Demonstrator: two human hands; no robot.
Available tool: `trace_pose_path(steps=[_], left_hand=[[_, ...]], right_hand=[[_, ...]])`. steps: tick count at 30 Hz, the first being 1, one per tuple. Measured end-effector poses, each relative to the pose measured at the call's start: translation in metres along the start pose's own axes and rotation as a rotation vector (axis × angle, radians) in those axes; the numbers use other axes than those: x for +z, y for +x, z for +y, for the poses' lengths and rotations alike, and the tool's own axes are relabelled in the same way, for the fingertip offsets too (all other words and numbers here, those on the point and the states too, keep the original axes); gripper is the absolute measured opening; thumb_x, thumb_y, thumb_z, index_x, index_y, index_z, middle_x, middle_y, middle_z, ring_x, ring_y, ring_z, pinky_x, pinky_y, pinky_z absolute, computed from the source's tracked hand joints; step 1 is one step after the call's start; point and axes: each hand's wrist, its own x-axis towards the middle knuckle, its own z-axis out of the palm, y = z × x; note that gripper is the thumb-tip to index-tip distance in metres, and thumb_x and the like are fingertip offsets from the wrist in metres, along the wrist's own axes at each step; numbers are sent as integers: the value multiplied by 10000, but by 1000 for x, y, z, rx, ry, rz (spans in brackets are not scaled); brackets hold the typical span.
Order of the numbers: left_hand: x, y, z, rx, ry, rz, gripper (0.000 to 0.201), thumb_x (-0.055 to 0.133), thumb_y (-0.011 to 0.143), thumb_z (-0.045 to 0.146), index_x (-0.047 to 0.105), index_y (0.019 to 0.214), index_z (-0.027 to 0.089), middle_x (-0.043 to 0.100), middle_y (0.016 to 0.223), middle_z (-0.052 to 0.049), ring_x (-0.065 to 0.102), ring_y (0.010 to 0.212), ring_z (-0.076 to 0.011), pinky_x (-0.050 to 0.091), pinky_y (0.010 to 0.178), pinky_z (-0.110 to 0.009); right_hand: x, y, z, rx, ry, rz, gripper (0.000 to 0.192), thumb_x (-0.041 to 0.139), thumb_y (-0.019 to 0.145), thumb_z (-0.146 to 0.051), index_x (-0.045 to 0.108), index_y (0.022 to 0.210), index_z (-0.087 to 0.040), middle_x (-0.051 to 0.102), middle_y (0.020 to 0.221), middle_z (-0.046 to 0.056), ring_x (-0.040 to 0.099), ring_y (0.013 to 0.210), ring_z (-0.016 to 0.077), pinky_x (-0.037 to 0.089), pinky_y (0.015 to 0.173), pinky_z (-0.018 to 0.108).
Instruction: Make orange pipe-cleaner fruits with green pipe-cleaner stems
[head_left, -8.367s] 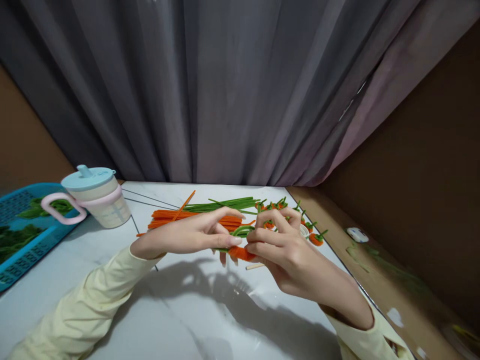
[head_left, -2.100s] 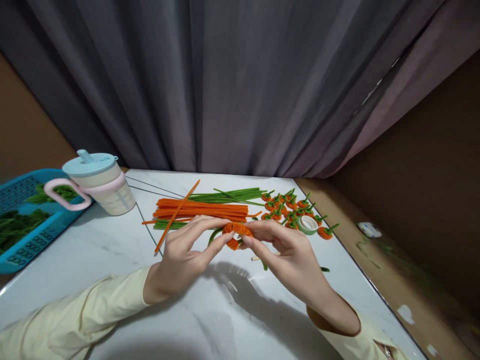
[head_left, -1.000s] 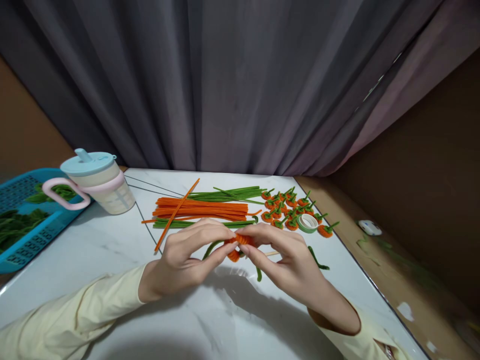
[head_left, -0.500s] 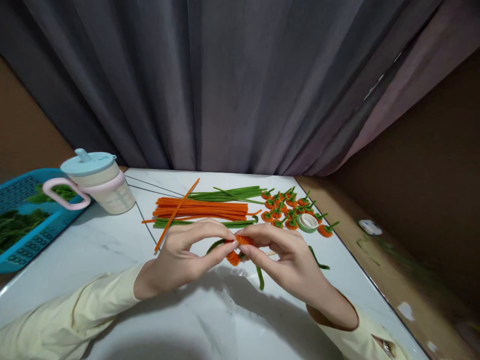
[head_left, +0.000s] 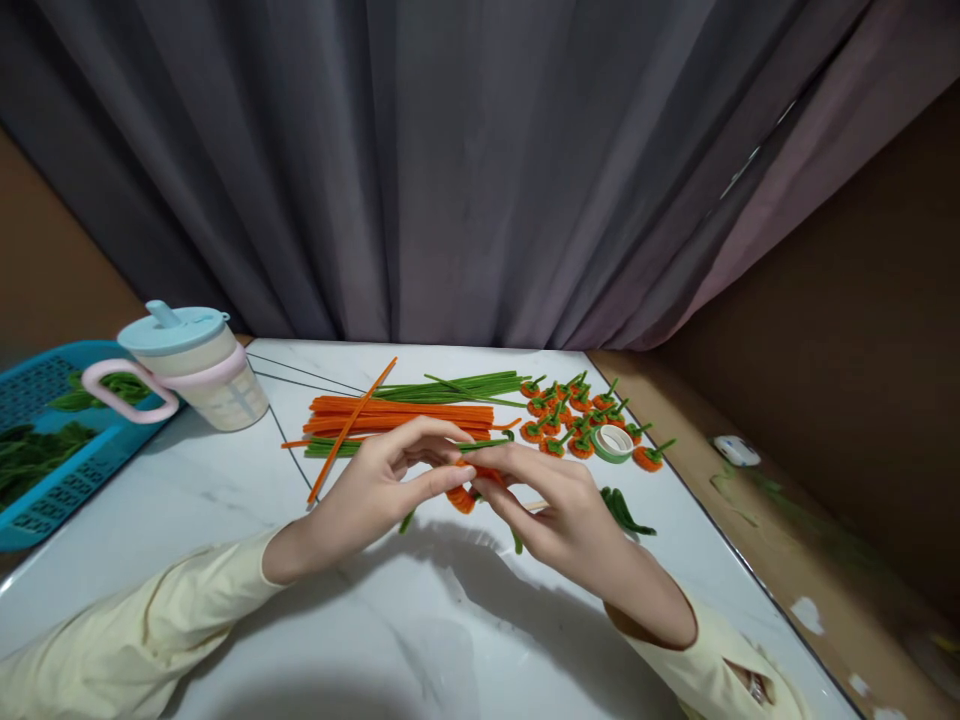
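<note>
a curled orange piece (head_left: 460,499) is held just above the worktop (head_left: 337,620), gripped between the thumb and curved fingers of the left hand (head_left: 367,495) and pinched by the bent fingers of the right hand (head_left: 574,510). behind them, orange stems (head_left: 405,414) are laid beside green stems (head_left: 450,387); a ring-shaped roll (head_left: 613,444) is set near green-topped orange pieces (head_left: 581,446).

Gray curtain (head_left: 450,170) at back. Blue-lidded cup (head_left: 229,400) with pink handle (head_left: 91,383) beside blue basket (head_left: 56,505) holding green leaves (head_left: 52,455).
</note>
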Motion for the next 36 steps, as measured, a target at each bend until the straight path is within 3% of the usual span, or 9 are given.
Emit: trace_pose_path(steps=[3, 7, 10, 12, 16, 19, 24, 30, 36], left_hand=[[-1, 1, -3, -14, 99, -33, 224, 659, 787, 251, 639, 998, 180, 694, 912, -28, 647, 793, -158, 524, 727, -266], [-5, 5, -5, -28, 235, 52, 169, 627, 815, 297, 711, 909, 184, 706, 831, -26, 634, 767, -162, 500, 730, -269], [-9, 11, -7, -120, 187, 93, 198, 633, 804, 338, 716, 867, 169, 716, 830, -37, 641, 773, -170, 501, 722, -267], [-9, 14, -9, -181, 157, 23, 222, 631, 799, 351, 707, 887, 161, 717, 853, -43, 643, 795, -174, 497, 727, -263], [-8, 16, -16, -230, 210, -171, 282, 575, 829, 379, 690, 992, 179, 695, 862, -25, 612, 786, -163, 465, 681, -244], [-7, 14, -20, -204, 300, -281, 312, 502, 867, 410, 693, 966, 183, 654, 818, -12, 558, 743, -151, 419, 640, -233], [-5, 13, -17, -192, 359, -298, 372, 392, 913, 430, 630, 806, 164, 523, 713, 16, 479, 654, -115, 386, 593, -208], [1, 9, -15, -440, 179, -381, 385, 416, 883, 499, 549, 1076, 193, 476, 638, 50, 419, 405, -67, 333, 379, -168], [-1, 8, -23, -356, 189, -361, 337, 406, 903, 445, 601, 919, 171, 424, 556, 62, 366, 362, -52, 295, 395, -170]], right_hand=[[3, 0, 2, 137, 100, -45, 193, 482, 890, -154, 526, 1076, -175, 680, 891, 54, 654, 749, 132, 536, 656, 245], [-1, 3, 7, 427, 281, -155, 222, 551, 848, -219, 444, 1040, -190, 673, 825, 31, 662, 716, 144, 528, 621, 251], [-8, 5, 11, 614, 357, -229, 113, 546, 837, -226, 471, 907, -180, 651, 705, 7, 648, 593, 133, 510, 564, 237], [-11, 7, 13, 666, 338, -236, 77, 511, 850, -220, 507, 794, -167, 632, 646, 0, 613, 507, 111, 487, 520, 218], [-12, 9, 10, 633, 129, -259, 178, 481, 837, -127, 590, 698, -151, 555, 483, -40, 514, 393, 75, 412, 468, 182], [-14, 10, 8, 602, 16, -276, 188, 491, 829, -107, 623, 702, -149, 537, 455, -46, 500, 391, 70, 390, 480, 176], [-25, 9, 9, 558, -78, -369, 190, 521, 840, -148, 633, 687, -147, 529, 453, -46, 506, 402, 72, 380, 495, 174], [-29, 9, 8, 513, -155, -332, 209, 494, 845, -130, 647, 705, -155, 540, 434, -46, 491, 385, 79, 371, 480, 180], [-26, 9, 10, 469, -141, -345, 225, 496, 849, -159, 672, 709, -160, 545, 434, -35, 502, 395, 93, 386, 489, 193]])
